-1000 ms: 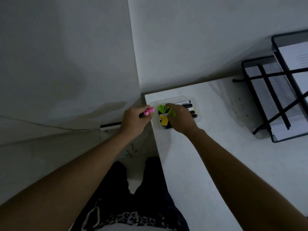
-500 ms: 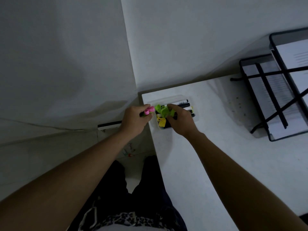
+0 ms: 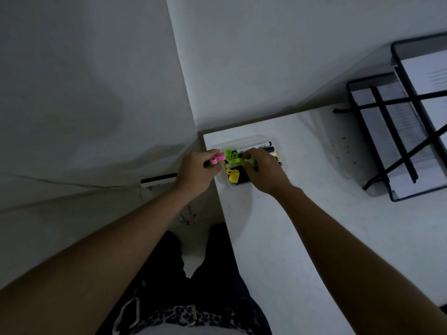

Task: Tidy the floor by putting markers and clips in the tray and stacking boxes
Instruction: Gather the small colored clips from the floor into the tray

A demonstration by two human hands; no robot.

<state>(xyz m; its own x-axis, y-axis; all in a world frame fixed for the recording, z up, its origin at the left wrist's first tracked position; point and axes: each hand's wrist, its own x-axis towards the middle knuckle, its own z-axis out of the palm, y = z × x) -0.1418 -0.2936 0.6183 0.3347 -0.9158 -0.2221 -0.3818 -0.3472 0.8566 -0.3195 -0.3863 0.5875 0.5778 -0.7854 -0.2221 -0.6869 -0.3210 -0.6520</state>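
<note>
A clear plastic tray (image 3: 244, 140) sits at the near-left corner of the white table (image 3: 314, 226). Inside lie black-capped markers (image 3: 262, 146), a yellow clip (image 3: 233, 176) and green clips (image 3: 231, 155). My left hand (image 3: 197, 172) hovers at the tray's left edge, closed on pink clips (image 3: 216, 158). My right hand (image 3: 263, 171) rests over the tray's middle, fingers pinching a green clip (image 3: 251, 160). It hides part of the markers.
A black wire paper tray (image 3: 399, 131) holding printed sheets stands at the table's right. On the floor left of the table lie a black-and-white marker (image 3: 158, 180) and several small clips (image 3: 187, 217). White walls meet in a corner behind.
Both hands stay at the tray. My right hand has shifted slightly over the tray with the green clip; the left hand still holds the pink clips at the tray's edge.
</note>
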